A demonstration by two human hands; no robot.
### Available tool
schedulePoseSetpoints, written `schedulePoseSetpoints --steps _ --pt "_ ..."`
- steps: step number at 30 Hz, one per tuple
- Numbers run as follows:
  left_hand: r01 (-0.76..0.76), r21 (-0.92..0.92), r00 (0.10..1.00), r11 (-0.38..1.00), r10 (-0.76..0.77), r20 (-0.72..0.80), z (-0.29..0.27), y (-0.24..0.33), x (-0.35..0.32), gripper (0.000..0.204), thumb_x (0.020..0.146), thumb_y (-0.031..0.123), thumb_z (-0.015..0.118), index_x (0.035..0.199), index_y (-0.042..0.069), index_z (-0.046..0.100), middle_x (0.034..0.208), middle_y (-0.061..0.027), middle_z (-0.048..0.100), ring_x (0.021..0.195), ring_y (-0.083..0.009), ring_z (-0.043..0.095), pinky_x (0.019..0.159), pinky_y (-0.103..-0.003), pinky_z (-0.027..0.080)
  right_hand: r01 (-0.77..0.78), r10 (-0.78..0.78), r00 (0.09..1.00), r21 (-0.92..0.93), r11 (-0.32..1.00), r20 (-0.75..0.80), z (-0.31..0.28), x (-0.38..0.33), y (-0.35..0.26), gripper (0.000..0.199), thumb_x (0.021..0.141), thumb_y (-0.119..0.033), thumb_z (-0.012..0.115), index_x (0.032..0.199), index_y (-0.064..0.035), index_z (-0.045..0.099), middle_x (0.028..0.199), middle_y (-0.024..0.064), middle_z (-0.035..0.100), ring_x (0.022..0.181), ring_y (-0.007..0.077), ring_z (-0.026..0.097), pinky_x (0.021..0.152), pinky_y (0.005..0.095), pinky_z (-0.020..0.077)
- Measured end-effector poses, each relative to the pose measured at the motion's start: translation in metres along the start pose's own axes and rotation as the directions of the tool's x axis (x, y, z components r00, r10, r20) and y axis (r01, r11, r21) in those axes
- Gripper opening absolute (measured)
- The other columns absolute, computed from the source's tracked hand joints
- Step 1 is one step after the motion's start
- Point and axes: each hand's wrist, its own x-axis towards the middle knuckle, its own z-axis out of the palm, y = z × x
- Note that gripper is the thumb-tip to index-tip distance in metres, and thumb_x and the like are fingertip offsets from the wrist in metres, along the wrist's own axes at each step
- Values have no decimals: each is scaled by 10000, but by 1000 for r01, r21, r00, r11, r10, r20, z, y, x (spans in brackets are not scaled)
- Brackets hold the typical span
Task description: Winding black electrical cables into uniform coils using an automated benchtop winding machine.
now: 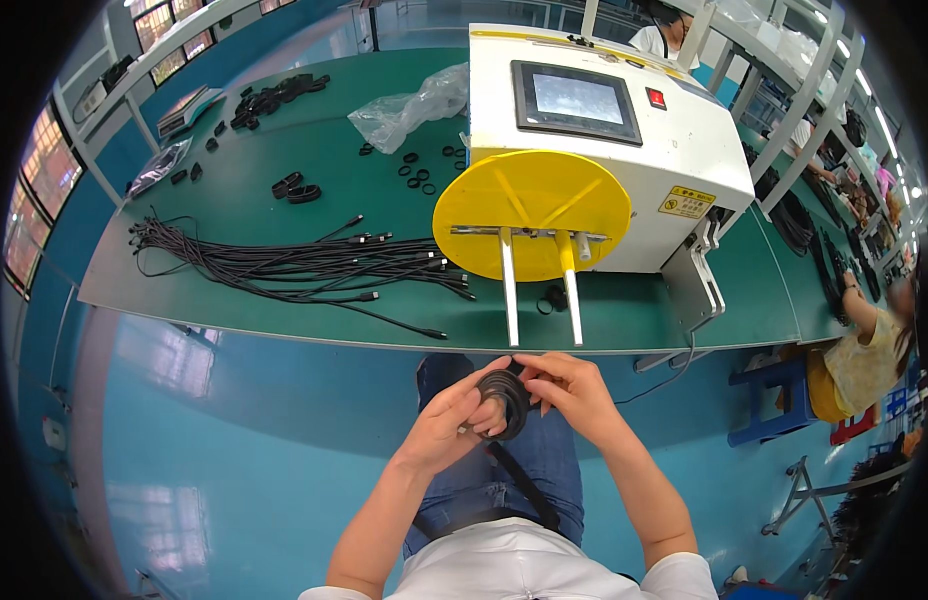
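A: Black coiled cable (506, 398), head view, held in front of the lap just below the near edge of the green bench (624, 320). Both hands on it?

B: Yes. Left hand (454, 420) wraps the coil's left side, fingers curled round the loops, probably to stop them springing apart. Right hand (574, 390) pinches the coil's right rim, fingertips closed on it. Neither hand is spread.

A: What's directly above?

B: White winding machine (604, 150) with a screen, standing at the bench's near edge toward the right. Its yellow disc (532, 215) faces the person, two pale prongs (539, 285) hanging off it past the edge, close to the hands, likely so a coil slides straight off.

A: Bench left side?

B: Bundle of loose black cables (294, 265) laid straight along the near-left part, ends aligned, within reach. Small black coils (294, 187) further back, more in the far-left corner. Clear plastic bag (414, 105) at the far edge beside the machine.

A: Other people?

B: One seated at the right, past the bench end, too blurred to say more.
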Motion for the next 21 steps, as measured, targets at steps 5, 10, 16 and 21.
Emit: schedulePoseSetpoints --steps 5,10,16,21 --pt "-75 93 997 993 78 -26 2 -2 2 508 1003 185 405 1461 32 245 733 19 292 684 -110 319 678 -265 336 -207 170 975 306 929 144 0 2 1 241 868 -29 585 1090 56 621 859 59 626 654 116 588 553 234 493" --pt "-113 391 968 913 190 -165 6 -9 3 492 1004 188 410 1448 29 269 743 15 345 700 -107 368 675 -242 358 -372 277 923 435 820 268 5 -1 -14 271 846 -37 620 1088 83 604 866 91 640 633 107 579 516 216 469" --pt "-15 784 971 620 197 -137 19 3 3 538 954 133 500 1433 16 285 819 -42 479 763 -175 493 688 -288 429 -449 298 885 487 749 358 5 0 -5 272 826 -55 657 1065 65 605 850 95 647 614 98 565 492 207 449" --pt "160 949 913 -271 405 -39 25 1 5 561 897 35 495 1420 1 295 876 -146 576 806 -281 572 704 -347 473 -392 290 915 447 804 281 18 -5 -9 196 833 -29 633 1012 46 601 852 94 659 586 76 565 474 195 439"
